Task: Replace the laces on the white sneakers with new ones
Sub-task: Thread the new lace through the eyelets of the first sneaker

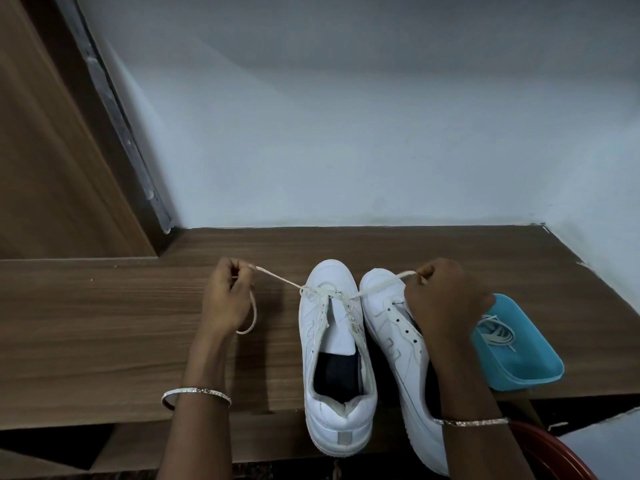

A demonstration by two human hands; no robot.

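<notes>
In the head view, the white leather left sneaker (341,420) sits on the brown wooden table (104,323), toe pointing far. A thin cream lace (280,279) goes through its far holes and stretches left to right, across the shoe's length. The left hand (225,299) pinches the left end, out to the left; the right hand (446,306) pinches the right end, over the white right sneaker (384,317).

White sneakers (337,358) with cream lace (277,278) sit on brown wood-grain table (104,323) beside a turquoise tray (526,362).
</notes>
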